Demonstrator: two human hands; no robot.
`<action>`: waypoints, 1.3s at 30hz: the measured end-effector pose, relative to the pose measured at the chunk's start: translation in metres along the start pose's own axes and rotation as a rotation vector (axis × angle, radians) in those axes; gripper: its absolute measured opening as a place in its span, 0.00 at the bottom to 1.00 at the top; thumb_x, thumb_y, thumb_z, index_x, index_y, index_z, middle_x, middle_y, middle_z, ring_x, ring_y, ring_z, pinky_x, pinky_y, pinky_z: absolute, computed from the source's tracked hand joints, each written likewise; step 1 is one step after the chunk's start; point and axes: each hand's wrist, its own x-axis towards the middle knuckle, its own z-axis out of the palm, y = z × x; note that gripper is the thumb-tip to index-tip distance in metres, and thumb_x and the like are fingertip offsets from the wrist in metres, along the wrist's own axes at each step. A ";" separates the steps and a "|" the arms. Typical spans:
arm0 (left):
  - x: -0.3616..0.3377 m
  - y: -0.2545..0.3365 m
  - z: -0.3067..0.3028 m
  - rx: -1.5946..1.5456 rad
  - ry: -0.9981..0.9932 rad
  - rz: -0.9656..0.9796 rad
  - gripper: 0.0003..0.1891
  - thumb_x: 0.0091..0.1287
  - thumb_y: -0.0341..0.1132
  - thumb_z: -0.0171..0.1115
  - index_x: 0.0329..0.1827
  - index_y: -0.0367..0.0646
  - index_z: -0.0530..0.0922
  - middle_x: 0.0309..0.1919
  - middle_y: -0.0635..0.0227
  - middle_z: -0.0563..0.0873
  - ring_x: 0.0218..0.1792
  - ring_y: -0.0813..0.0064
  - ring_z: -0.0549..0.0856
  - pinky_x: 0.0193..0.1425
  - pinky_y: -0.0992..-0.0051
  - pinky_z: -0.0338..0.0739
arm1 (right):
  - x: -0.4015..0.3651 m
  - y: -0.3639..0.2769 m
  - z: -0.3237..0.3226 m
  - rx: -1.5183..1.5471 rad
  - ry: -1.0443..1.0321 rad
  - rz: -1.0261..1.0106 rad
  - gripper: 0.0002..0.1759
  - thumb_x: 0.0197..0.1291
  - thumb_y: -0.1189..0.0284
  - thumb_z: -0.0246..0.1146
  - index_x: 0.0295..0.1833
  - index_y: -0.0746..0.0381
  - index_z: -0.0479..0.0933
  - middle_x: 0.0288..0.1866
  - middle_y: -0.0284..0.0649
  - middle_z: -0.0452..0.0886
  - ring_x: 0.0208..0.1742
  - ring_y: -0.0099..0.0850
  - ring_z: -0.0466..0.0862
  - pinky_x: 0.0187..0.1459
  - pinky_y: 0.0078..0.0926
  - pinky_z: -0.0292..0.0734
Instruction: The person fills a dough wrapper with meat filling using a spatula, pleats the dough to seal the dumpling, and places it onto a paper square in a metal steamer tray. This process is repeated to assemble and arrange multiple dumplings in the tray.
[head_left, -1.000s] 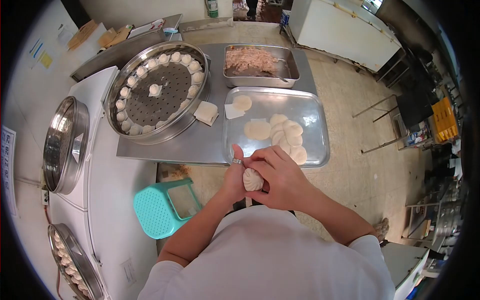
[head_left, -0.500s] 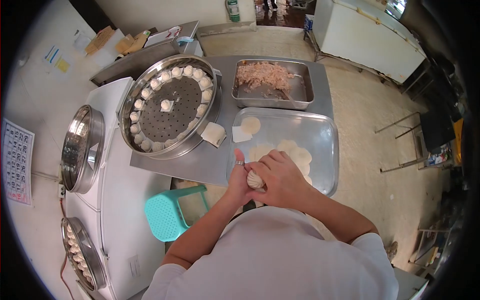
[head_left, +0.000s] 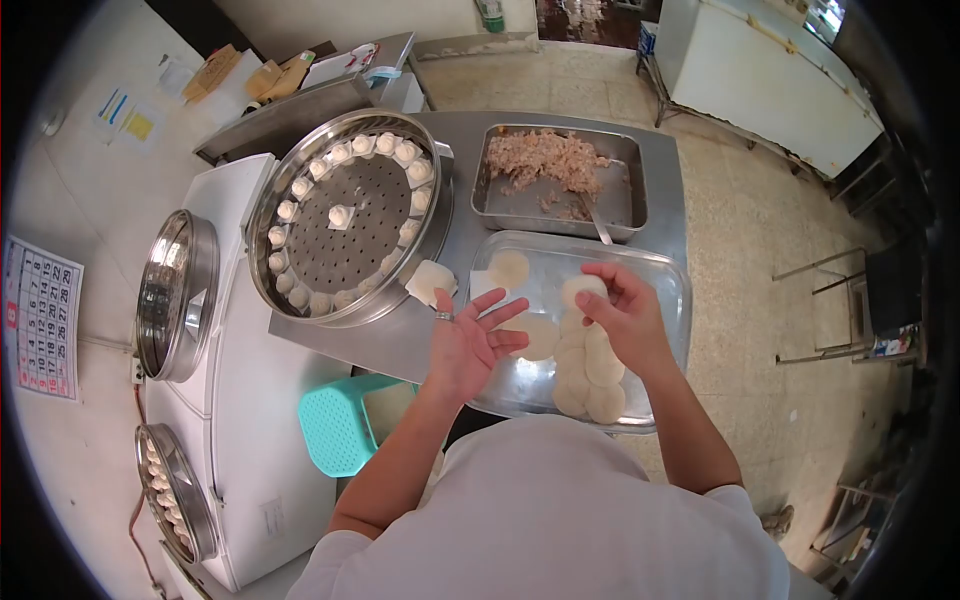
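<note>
My right hand (head_left: 630, 312) pinches a small pale dough bun (head_left: 584, 291) between thumb and fingers, above the metal tray (head_left: 650, 258). The pleats are not clear from this side. Palm up, my left hand (head_left: 470, 345) is open with fingers spread and nothing in it, over the tray's left edge. Overlapping round dough wrappers (head_left: 572, 375) lie on the tray below my right hand. Another wrapper (head_left: 536, 337) is just right of my left fingertips. Farther back, a single wrapper (head_left: 510, 268) touches a white paper square (head_left: 484, 284).
A round steamer (head_left: 262, 215) holds buns along its rim and one in the middle. Beside it is a stack of paper squares (head_left: 433, 283). Behind the tray stands a pan (head_left: 632, 222) of minced filling (head_left: 545, 160) with a utensil. A turquoise stool (head_left: 335, 425) stands lower left.
My hands have come apart. The bun went from between both hands into my right hand, which moved right and forward. My left hand opened, and the view shifted slightly.
</note>
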 end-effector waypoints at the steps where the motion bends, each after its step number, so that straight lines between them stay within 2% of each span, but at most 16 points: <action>1: 0.004 0.003 -0.004 -0.018 -0.007 -0.001 0.49 0.74 0.77 0.34 0.72 0.36 0.70 0.66 0.43 0.81 0.47 0.48 0.91 0.60 0.53 0.83 | 0.001 0.008 0.002 0.035 -0.003 0.038 0.21 0.68 0.74 0.71 0.63 0.71 0.78 0.45 0.37 0.85 0.42 0.21 0.83 0.41 0.21 0.82; 6: 0.020 0.025 -0.013 -0.132 -0.044 -0.049 0.46 0.77 0.74 0.34 0.72 0.37 0.71 0.62 0.47 0.85 0.40 0.51 0.91 0.54 0.55 0.84 | 0.003 0.035 0.027 0.122 0.048 0.156 0.19 0.71 0.74 0.67 0.63 0.70 0.77 0.47 0.40 0.86 0.45 0.25 0.86 0.44 0.27 0.87; 12: 0.032 0.056 -0.040 -0.166 -0.318 -0.183 0.47 0.77 0.73 0.31 0.76 0.36 0.67 0.62 0.52 0.86 0.38 0.56 0.90 0.49 0.59 0.85 | 0.013 0.044 0.077 0.453 0.096 0.239 0.20 0.76 0.70 0.63 0.66 0.70 0.74 0.53 0.45 0.85 0.49 0.35 0.88 0.49 0.33 0.88; 15: 0.032 0.067 -0.052 0.002 -0.254 -0.161 0.46 0.79 0.72 0.31 0.76 0.36 0.67 0.62 0.50 0.86 0.36 0.56 0.90 0.46 0.58 0.86 | 0.016 0.044 0.100 0.625 0.083 0.245 0.20 0.78 0.70 0.60 0.68 0.70 0.73 0.56 0.47 0.84 0.50 0.37 0.88 0.52 0.35 0.87; 18: 0.032 0.084 -0.071 0.252 -0.137 -0.025 0.45 0.79 0.71 0.33 0.76 0.35 0.67 0.63 0.49 0.86 0.36 0.59 0.90 0.46 0.60 0.86 | 0.018 0.045 0.118 0.657 0.115 0.238 0.21 0.79 0.70 0.58 0.69 0.70 0.71 0.57 0.49 0.84 0.52 0.39 0.88 0.53 0.36 0.86; 21: 0.027 0.099 -0.085 0.525 -0.227 0.154 0.45 0.79 0.70 0.35 0.78 0.36 0.66 0.64 0.50 0.85 0.37 0.64 0.89 0.47 0.64 0.86 | 0.018 0.041 0.138 0.651 0.148 0.236 0.21 0.80 0.69 0.57 0.70 0.71 0.70 0.58 0.50 0.83 0.52 0.39 0.88 0.53 0.35 0.86; 24: 0.020 0.104 -0.092 0.639 -0.437 0.405 0.39 0.82 0.64 0.40 0.78 0.37 0.68 0.63 0.51 0.86 0.37 0.69 0.88 0.47 0.69 0.84 | 0.019 0.042 0.156 0.655 0.165 0.218 0.21 0.80 0.69 0.57 0.70 0.71 0.70 0.57 0.50 0.83 0.51 0.39 0.88 0.52 0.35 0.86; 27: 0.013 0.112 -0.088 0.853 -0.497 0.447 0.33 0.84 0.57 0.46 0.76 0.38 0.70 0.62 0.53 0.86 0.38 0.74 0.86 0.47 0.72 0.83 | 0.013 0.044 0.171 0.651 0.204 0.218 0.22 0.80 0.69 0.56 0.69 0.72 0.70 0.57 0.50 0.83 0.50 0.39 0.88 0.51 0.34 0.86; 30: 0.035 0.097 -0.125 0.796 -0.358 0.299 0.27 0.83 0.49 0.53 0.74 0.38 0.73 0.60 0.57 0.87 0.38 0.77 0.86 0.43 0.74 0.82 | 0.000 0.049 0.167 0.632 0.255 0.210 0.22 0.80 0.68 0.56 0.70 0.72 0.69 0.57 0.51 0.84 0.49 0.38 0.88 0.50 0.33 0.86; 33: 0.056 0.090 -0.146 0.939 -0.135 0.156 0.25 0.81 0.45 0.60 0.72 0.38 0.74 0.56 0.62 0.89 0.39 0.78 0.86 0.40 0.74 0.81 | -0.016 0.053 0.157 0.597 0.342 0.213 0.23 0.80 0.68 0.56 0.70 0.73 0.69 0.57 0.51 0.83 0.49 0.38 0.88 0.50 0.32 0.86; 34: 0.063 0.086 -0.148 0.977 -0.085 0.239 0.21 0.75 0.41 0.68 0.66 0.41 0.81 0.50 0.62 0.90 0.38 0.74 0.87 0.38 0.73 0.81 | -0.021 0.054 0.153 0.584 0.372 0.218 0.23 0.80 0.68 0.56 0.70 0.73 0.69 0.57 0.51 0.84 0.49 0.37 0.88 0.50 0.32 0.86; 37: 0.082 0.092 -0.130 1.461 -0.081 0.395 0.19 0.67 0.43 0.74 0.57 0.43 0.86 0.46 0.58 0.90 0.37 0.66 0.88 0.41 0.69 0.83 | -0.032 0.060 0.146 0.558 0.431 0.243 0.22 0.80 0.68 0.56 0.69 0.73 0.69 0.57 0.51 0.84 0.49 0.37 0.88 0.50 0.32 0.86; 39: 0.105 0.090 -0.117 1.646 -0.127 0.430 0.20 0.63 0.46 0.77 0.52 0.44 0.88 0.47 0.54 0.88 0.41 0.60 0.89 0.47 0.66 0.84 | -0.036 0.064 0.140 0.552 0.447 0.258 0.22 0.80 0.68 0.57 0.69 0.73 0.70 0.57 0.51 0.84 0.49 0.37 0.88 0.49 0.32 0.86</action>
